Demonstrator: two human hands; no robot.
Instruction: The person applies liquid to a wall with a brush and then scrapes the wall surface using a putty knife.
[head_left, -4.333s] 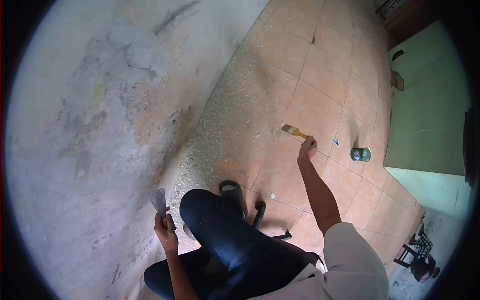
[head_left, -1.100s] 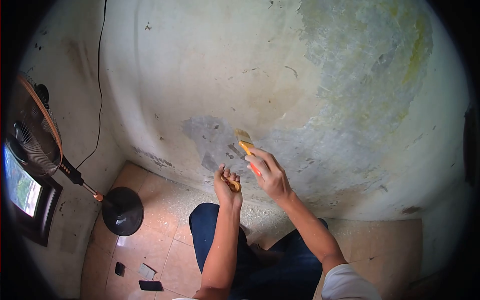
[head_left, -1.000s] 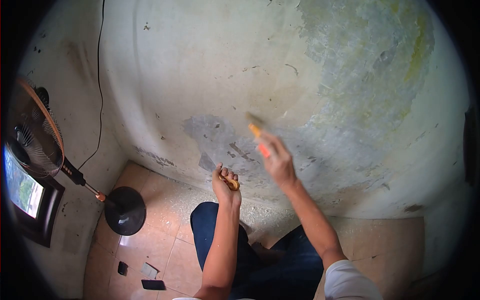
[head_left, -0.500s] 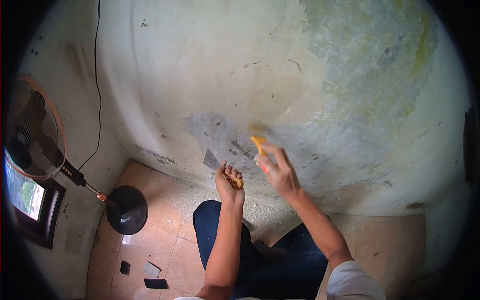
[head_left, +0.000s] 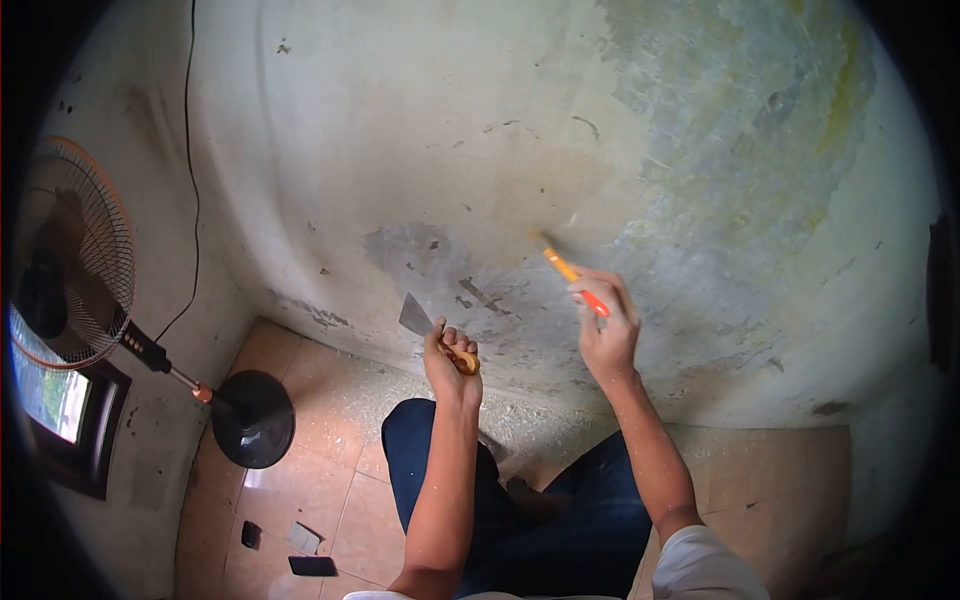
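My left hand (head_left: 452, 362) is closed round the wooden handle of a putty knife (head_left: 415, 315), its grey blade pointing up and left. Higher and to the right, my right hand (head_left: 608, 325) grips a paintbrush (head_left: 562, 265) with an orange-and-red handle. The brush's bristles point up and left, over the wall (head_left: 420, 140) in this view. Behind both tools, the wall shows a bare grey patch (head_left: 405, 255) where the paint is gone, with small dark marks in it.
A standing fan (head_left: 85, 270) with a round black base (head_left: 253, 420) is at the left, near a dark-framed window (head_left: 90, 430). Pale flakes (head_left: 540, 425) lie along the wall's foot. A phone (head_left: 312, 566) and small items rest on the tiles. A black cord (head_left: 195, 180) hangs down the wall.
My right hand has moved right and slightly down with the paintbrush, which now leans further left. My left hand with the putty knife has shifted slightly left.
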